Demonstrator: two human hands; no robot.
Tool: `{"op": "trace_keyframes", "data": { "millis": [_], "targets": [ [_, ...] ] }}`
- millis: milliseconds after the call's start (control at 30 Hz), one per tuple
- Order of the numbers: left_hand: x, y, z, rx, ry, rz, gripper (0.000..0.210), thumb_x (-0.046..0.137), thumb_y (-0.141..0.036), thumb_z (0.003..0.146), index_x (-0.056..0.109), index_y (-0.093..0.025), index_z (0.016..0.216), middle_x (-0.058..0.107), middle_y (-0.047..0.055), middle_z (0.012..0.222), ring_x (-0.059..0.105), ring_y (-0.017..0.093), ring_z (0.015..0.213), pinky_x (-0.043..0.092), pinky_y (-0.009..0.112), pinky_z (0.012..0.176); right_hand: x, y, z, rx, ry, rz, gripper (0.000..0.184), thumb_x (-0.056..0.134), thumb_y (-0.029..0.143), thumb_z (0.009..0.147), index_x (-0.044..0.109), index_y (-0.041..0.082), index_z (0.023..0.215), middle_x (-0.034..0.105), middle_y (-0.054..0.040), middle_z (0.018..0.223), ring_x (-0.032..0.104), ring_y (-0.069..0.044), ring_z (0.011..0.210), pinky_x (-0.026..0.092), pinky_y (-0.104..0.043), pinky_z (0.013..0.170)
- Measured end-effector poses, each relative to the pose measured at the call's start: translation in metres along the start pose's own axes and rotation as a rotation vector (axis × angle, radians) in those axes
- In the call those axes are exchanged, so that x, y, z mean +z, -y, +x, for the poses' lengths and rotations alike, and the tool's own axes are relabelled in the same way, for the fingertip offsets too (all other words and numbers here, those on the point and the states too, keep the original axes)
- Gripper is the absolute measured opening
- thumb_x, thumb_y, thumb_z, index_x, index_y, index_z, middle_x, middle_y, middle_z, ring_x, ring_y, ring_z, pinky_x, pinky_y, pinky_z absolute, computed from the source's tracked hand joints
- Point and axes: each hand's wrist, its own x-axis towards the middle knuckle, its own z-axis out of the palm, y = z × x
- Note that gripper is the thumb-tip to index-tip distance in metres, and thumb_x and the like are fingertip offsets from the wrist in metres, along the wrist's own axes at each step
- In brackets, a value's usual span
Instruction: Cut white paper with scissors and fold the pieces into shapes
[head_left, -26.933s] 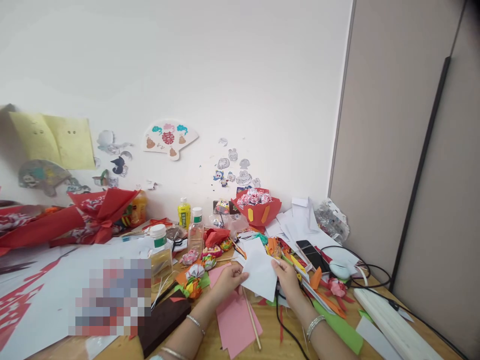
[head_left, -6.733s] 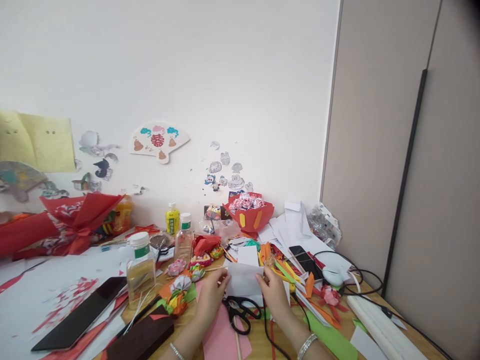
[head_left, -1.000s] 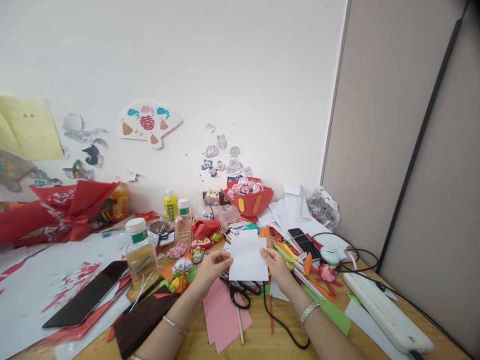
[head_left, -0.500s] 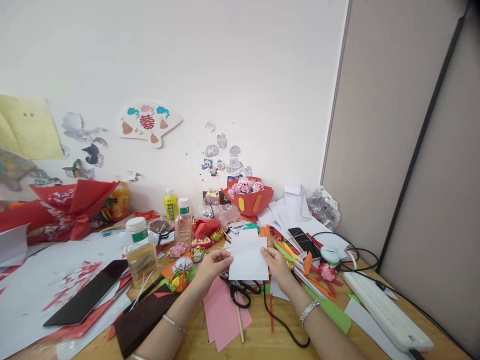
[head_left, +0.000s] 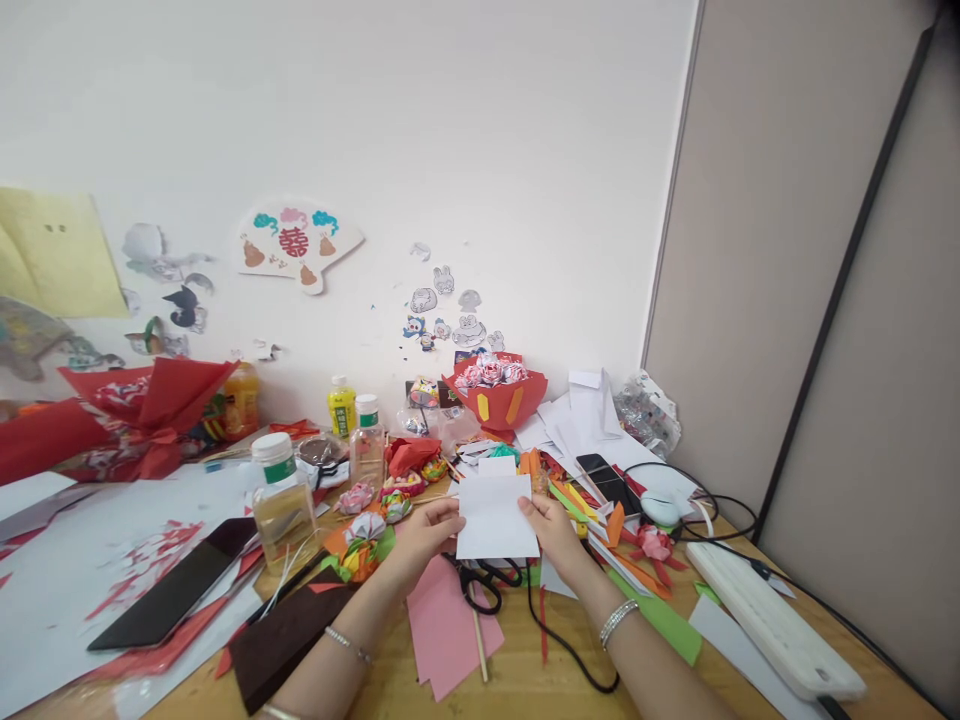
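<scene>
Between my hands I hold up a white sheet of paper [head_left: 496,518], roughly square, with a narrower white tab at its top edge. My left hand [head_left: 433,532] pinches the left edge, thumb at the front. On the right edge, my right hand [head_left: 551,525] grips the same sheet. Beneath it on the table lie black-handled scissors [head_left: 484,588], partly covered by the paper. Pink paper [head_left: 442,640] with a thin wooden stick [head_left: 479,645] across it lies closer to me.
A clear bottle [head_left: 283,515] stands left of my left arm, near a black tablet-like slab [head_left: 176,585]. Coloured paper scraps and folded flowers crowd the middle. A red bouquet [head_left: 499,400] stands by the wall. At right are a phone [head_left: 609,483], cables and a white power strip [head_left: 776,620].
The sheet has tilted very slightly in my hands, with both hands staying at its sides. At far left, the raised white paper has sunk lower.
</scene>
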Motion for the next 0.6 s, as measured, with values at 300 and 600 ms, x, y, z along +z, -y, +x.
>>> {"op": "trace_keyframes", "data": {
  "millis": [300,600],
  "targets": [
    [-0.001,-0.001,0.000,0.035,-0.092,-0.095,0.023,0.075,-0.024,0.054,0.066,-0.013,0.073,0.065,0.001,0.066,0.058,0.011,0.059,0.044,0.021,0.058,0.001,0.016,-0.011,0.122,0.200,0.306,0.029,0.064,0.032,0.069,0.066,0.020,0.095,0.067,-0.0021,0.081,0.060,-0.018,0.068,0.045,-0.028,0.064],
    [-0.002,-0.001,-0.002,-0.066,0.039,-0.208,0.022,0.066,-0.028,0.065,0.061,-0.016,0.082,0.062,0.000,0.063,0.059,0.013,0.055,0.048,0.024,0.053,-0.001,0.004,-0.004,0.073,0.091,0.154,0.017,0.060,0.027,0.067,0.071,0.019,0.077,0.069,-0.0030,0.074,0.061,-0.019,0.067,0.046,-0.028,0.061]
  ]
}}
